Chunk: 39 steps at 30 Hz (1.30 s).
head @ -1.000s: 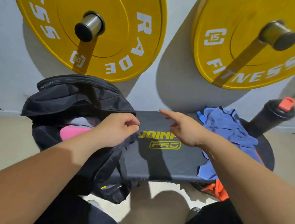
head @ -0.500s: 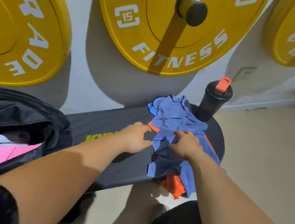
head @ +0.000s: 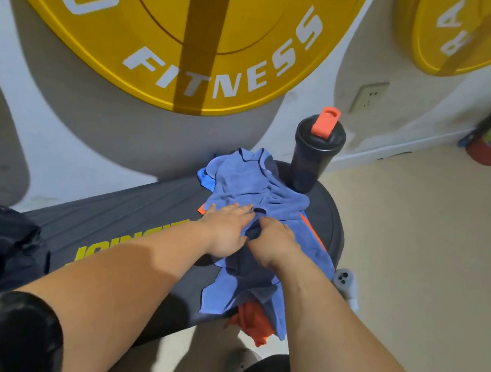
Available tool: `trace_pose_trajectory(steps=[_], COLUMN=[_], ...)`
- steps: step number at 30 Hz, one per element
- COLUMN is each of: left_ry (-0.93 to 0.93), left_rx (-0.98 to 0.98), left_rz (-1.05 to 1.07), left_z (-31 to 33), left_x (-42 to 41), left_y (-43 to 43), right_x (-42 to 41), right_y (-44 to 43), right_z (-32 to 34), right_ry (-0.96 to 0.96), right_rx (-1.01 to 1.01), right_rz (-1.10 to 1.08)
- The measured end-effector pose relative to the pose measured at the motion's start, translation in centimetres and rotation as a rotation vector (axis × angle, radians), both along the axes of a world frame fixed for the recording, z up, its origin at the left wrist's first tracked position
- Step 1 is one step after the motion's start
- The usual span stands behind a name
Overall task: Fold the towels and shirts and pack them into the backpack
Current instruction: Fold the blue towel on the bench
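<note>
A crumpled blue towel (head: 247,186) lies on the right end of the black bench (head: 124,214), over an orange garment (head: 252,323) that hangs off the front edge. My left hand (head: 226,231) rests flat on the towel's left part with its fingers stretched out. Beside it, my right hand (head: 275,241) has its fingers curled into a fold of the towel. The two hands nearly touch. Only part of the black backpack (head: 2,243) shows at the left edge, and its opening is out of view.
A black shaker bottle (head: 314,156) with an orange cap stands on the bench end just behind the towel. Yellow weight plates (head: 191,34) hang on the wall above. A white controller (head: 345,281) lies on the floor right of the bench. Beige floor extends to the right.
Both hands have left the backpack and moved right onto the blue towel. The view has swung right and closer. My left hand has slid further onto the cloth.
</note>
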<state>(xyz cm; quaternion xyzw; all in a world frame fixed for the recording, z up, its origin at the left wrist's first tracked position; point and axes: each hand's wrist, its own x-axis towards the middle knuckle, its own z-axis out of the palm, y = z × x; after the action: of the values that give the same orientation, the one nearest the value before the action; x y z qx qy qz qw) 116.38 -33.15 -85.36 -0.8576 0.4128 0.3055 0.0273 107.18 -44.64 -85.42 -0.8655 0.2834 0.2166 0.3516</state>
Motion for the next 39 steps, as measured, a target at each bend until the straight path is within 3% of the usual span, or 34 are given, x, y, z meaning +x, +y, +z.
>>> trace_pose_trajectory(steps=[3, 9, 14, 25, 30, 33, 39], left_ry=[0.018, 0.028, 0.027, 0.191, 0.19, 0.158, 0.042], left_rx=[-0.176, -0.59, -0.772, -1.017, -0.944, -0.932, -0.991], left_rz=[0.082, 0.438, 0.614, 0.794, 0.811, 0.821, 0.776], left_z=[0.3, 6.4, 12.1, 19.0, 20.7, 21.8, 24.7], left_x=[0.4, -0.9, -3.3, -8.6, -10.2, -11.3, -13.3], left_y=[0.5, 3.7, 8.3, 17.3, 21.4, 23.3, 26.0], right_x=[0.2, -0.6, -1.7, -5.8, -7.8, -8.9, -9.5], right_y=[-0.3, 0.3, 2.2, 11.8, 16.6, 18.3, 22.3], right_z=[0.7, 3.7, 6.7, 12.1, 12.8, 13.3, 16.1], right_ry=[-0.089, -0.391, -0.565, -0.671, -0.747, -0.771, -1.009], right_rx=[0.024, 0.436, 0.571, 0.257, 0.096, 0.001, -0.131], right_rz=[-0.072, -0.303, -0.26, 0.127, 0.032, 0.116, 0.023])
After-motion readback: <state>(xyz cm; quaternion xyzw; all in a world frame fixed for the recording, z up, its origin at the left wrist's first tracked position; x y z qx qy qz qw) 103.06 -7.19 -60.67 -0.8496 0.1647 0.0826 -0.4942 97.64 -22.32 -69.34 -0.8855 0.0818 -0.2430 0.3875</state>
